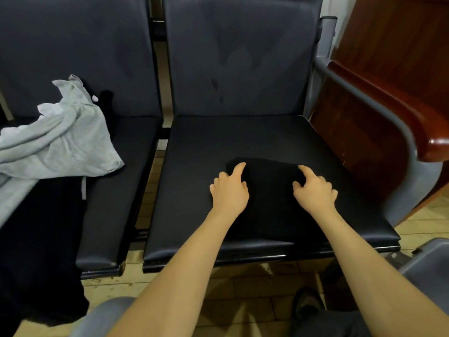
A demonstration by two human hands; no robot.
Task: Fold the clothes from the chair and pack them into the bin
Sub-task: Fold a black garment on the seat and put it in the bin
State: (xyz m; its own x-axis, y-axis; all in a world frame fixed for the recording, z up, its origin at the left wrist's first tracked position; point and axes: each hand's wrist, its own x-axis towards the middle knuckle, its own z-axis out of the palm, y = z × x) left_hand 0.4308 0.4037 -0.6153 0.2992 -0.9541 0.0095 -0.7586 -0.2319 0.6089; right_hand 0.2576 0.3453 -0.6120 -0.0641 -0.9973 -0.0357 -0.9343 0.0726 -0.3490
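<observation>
Head view, looking down on a row of dark padded chairs. Black garment lying flat on the right-hand chair seat, already reduced to a compact, roughly rectangular shape, dark on dark, so edges hard to trace except at the far corner. Left hand resting on the garment's left side, index finger extended toward the far left corner, remaining fingers curled under; whether cloth is pinched beneath, cannot tell. Right hand resting on the right side, index finger extended toward the far edge, thumb apart, other fingers loosely bent; grip likewise not clear, apparently pressing rather than holding. Grey garment heaped unfolded on the neighbouring seat to the left, with more black cloth draped below it over the seat front. Bin not identifiable with certainty; grey curved edges at bottom left and lower right only partly in view. Wooden furniture beside the chair at right. Step in hand, judged: flattening or squaring the fold. For a clean result: press outward from the centre with both hands evenly, align the far corners before creasing, keep the bundle well on the seat and clear of its front edge, then lift from beneath with both hands so the fold holds.
</observation>
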